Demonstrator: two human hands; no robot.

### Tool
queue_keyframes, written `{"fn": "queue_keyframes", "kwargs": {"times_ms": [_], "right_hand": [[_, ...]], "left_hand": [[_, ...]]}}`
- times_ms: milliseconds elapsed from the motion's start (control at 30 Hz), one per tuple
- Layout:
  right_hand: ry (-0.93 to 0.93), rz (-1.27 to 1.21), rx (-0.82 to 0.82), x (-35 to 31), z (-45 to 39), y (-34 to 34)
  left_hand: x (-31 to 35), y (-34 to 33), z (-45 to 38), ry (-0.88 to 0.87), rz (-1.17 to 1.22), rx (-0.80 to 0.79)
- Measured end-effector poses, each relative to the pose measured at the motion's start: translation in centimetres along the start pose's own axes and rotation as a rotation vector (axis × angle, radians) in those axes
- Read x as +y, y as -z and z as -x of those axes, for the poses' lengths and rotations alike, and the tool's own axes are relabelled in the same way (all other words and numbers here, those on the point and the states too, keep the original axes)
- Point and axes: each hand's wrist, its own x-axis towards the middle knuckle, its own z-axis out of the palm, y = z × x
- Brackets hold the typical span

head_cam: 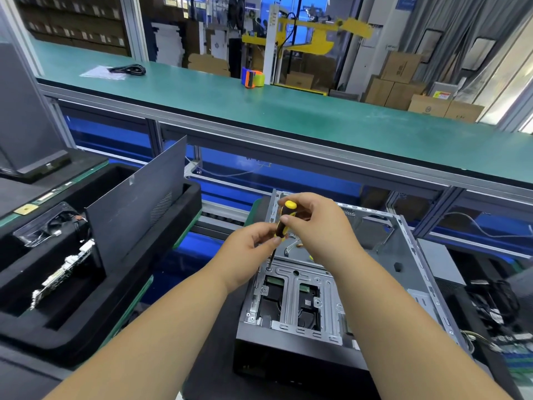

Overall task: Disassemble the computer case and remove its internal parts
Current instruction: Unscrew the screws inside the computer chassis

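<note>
An open computer case (409, 255) lies on its side in front of me, its metal drive bracket (291, 301) facing up. A yellow-and-black screwdriver (284, 220) stands nearly upright with its tip on a screw (268, 268) at the bracket's far left corner. My left hand (248, 249) pinches the lower part of the handle. My right hand (320, 226) grips the top of the handle from the right.
A black foam tray (121, 284) at the left holds a removed side panel (138, 203), a circuit board (60, 275) and a fan (49, 226). Cables and parts (490, 310) lie at the right. A green conveyor bench (288, 111) runs across behind, with a tape dispenser (252, 77).
</note>
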Motion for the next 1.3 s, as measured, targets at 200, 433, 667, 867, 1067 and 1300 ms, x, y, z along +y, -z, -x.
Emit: {"fn": "queue_keyframes", "kwargs": {"times_ms": [200, 433, 667, 867, 1067, 1300], "right_hand": [[0.004, -0.116, -0.131, 0.1, -0.1, 0.0], [-0.010, -0.112, 0.086, 0.5, 0.5, -1.7], [-0.033, -0.182, 0.234, 0.8, 0.6, -2.0], [-0.020, -0.217, 0.098, 1.6, 0.2, -1.4], [0.012, -0.444, -0.094, 2.3, 0.1, -2.5], [-0.024, -0.976, -0.109, 2.2, 0.0, -4.4]], "left_hand": [[-0.1, -0.2, -0.1, 0.031, 0.004, 0.102], [0.0, -0.6, -0.1, -0.015, -0.047, 0.140], [-0.4, -0.5, -0.1, -0.040, -0.163, 0.141], [-2.4, 0.4, 0.8, 0.040, -0.631, -0.011], [-3.3, -0.3, 1.4, 0.016, -0.761, 0.019], [-3.4, -0.9, 1.1, 0.025, -0.828, 0.044]]}}
